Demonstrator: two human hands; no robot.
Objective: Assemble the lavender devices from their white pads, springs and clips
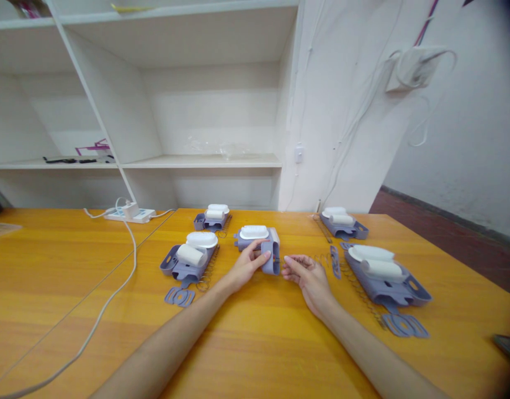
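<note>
My left hand [250,265] grips a small grey-purple plastic box [270,258], thumb on its front and fingers behind. To the right of the box, my right hand [305,277] has its thumb and fingertips pinched on a thin dark wire piece [282,260], whose end meets the box's side. Whether the wire goes into the box I cannot tell. Just behind my left hand lies a grey-purple plastic holder with a white oval dish [255,232] on it. A coiled thin wire [321,259] and a flat grey-purple plate with cutouts [335,262] lie beyond my right hand.
Similar sets of grey-purple parts with white dishes and rolls lie left [191,256], back left [216,215], back right [341,219] and right [377,271]. A power strip [132,214] with a white cable stands by the shelves [202,165]. A dark object [508,346] lies at the right edge.
</note>
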